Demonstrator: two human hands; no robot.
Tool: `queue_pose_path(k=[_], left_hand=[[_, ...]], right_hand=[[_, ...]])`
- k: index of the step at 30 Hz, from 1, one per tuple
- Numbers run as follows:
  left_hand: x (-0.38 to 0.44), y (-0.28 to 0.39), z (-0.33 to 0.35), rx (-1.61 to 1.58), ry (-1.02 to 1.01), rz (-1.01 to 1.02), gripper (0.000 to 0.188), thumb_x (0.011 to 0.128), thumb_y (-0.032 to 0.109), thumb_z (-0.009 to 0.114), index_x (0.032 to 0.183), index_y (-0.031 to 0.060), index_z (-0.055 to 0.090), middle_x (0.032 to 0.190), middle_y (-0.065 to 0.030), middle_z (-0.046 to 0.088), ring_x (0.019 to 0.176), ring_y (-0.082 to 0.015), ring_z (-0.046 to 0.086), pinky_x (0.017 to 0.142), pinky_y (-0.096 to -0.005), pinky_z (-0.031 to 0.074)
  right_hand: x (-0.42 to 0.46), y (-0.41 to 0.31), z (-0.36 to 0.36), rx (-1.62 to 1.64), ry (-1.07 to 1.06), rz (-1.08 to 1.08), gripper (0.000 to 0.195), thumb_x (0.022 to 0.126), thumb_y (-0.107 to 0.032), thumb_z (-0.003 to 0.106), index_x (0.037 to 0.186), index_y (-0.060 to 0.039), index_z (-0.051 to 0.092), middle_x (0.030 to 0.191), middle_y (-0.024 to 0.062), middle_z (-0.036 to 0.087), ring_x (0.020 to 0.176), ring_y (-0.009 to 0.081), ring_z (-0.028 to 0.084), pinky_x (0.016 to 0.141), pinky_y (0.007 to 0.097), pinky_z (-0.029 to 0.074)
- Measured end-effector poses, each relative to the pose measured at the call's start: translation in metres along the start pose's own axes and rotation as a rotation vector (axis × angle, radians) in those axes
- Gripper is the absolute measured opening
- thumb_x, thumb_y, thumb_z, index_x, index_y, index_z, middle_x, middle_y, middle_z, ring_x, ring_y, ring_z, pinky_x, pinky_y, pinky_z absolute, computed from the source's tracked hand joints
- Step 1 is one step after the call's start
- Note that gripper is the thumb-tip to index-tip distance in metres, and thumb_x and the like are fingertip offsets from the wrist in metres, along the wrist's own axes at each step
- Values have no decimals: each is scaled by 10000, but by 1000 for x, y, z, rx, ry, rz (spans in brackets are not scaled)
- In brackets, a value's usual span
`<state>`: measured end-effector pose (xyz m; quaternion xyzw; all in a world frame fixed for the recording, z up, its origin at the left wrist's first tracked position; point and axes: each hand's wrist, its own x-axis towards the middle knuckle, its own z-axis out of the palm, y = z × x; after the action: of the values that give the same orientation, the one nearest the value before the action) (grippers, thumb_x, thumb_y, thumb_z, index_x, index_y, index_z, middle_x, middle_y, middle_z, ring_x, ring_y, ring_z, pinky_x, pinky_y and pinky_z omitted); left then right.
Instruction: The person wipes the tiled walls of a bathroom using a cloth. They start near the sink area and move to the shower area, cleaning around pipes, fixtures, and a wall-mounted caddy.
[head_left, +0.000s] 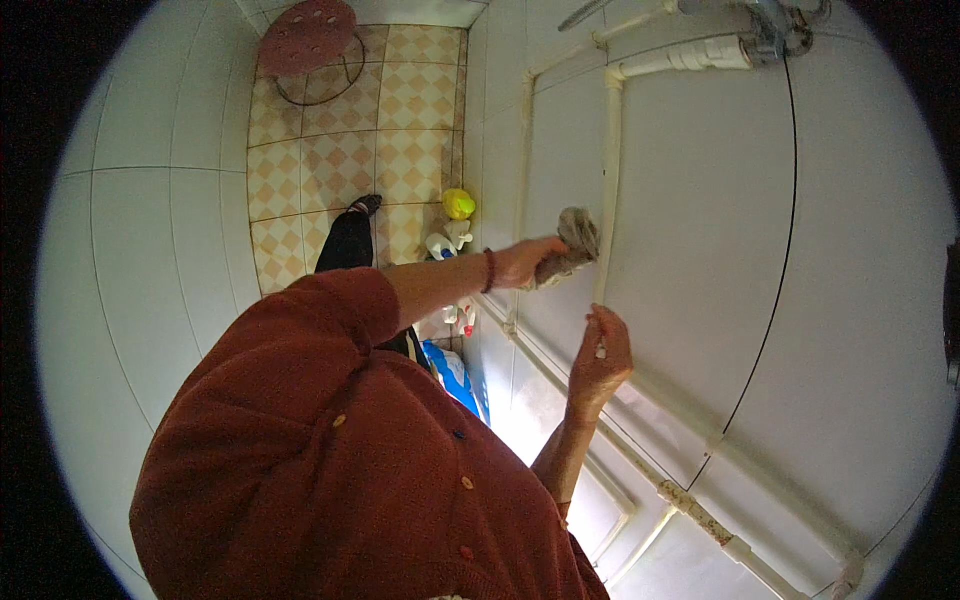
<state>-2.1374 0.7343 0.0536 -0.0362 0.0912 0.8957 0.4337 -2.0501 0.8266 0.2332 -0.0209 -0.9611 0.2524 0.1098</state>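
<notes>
My left hand (521, 264), with a dark red band at its wrist, is closed on a crumpled grey-brown cloth (577, 234). The cloth lies against or just beside a cream wall pipe (612, 150); whether it touches is unclear. Lower down, my right hand (602, 352) is raised with curled fingers, its fingertips at the lower visible part of that same pipe. A small whitish bit (601, 348) shows between the fingers and palm. Whether this hand grips the bit or the pipe cannot be made out.
Cream pipes (697, 517) cross the pale wall panels (697, 187); a metal fitting (772, 30) is at top right. Bottles (440, 246), a yellow container (457, 203) and a blue-and-white bag (452, 375) line the wall's foot. A round pink stool (307, 37) stands on the tiled floor (337, 161).
</notes>
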Motion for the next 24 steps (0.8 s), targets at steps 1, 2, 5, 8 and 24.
queue_pose_path(k=[1,2,5,8,24], left_hand=[[-9,18,-1,-164,-72,-4,363,966,354,458,1156,71,583,1080,-64,647,954,-202,612,856,-341,496],[-19,34,8,-219,-35,1,378,969,363,449,1164,66,577,1088,-68,643,962,-203,611,860,-350,496],[-33,62,17,-331,20,48,402,979,378,423,1190,65,561,1114,-81,629,986,-204,603,876,-369,492],[-9,49,-29,-229,-20,143,376,971,344,435,1206,72,545,1093,-98,613,982,-205,592,869,-368,485],[162,-21,-66,-341,-115,423,549,971,118,508,1456,158,254,1369,-59,457,1198,-174,492,1001,-342,459]], right_hand=[[6,3,0,-26,61,-29,143,870,15,590,975,-8,684,953,165,695,905,303,674,797,385,535],[13,4,1,-70,107,-48,154,876,9,587,994,-8,685,987,169,690,937,323,664,815,397,530],[34,20,8,-169,137,-99,154,872,5,591,999,-10,676,1029,168,681,980,316,652,845,412,517],[49,32,9,-407,174,-287,197,862,28,581,1034,-45,644,1227,188,549,1149,365,542,904,456,487],[80,43,-26,-1302,492,-588,302,978,-314,514,1186,-109,585,1416,211,391,1324,402,359,992,567,349]])
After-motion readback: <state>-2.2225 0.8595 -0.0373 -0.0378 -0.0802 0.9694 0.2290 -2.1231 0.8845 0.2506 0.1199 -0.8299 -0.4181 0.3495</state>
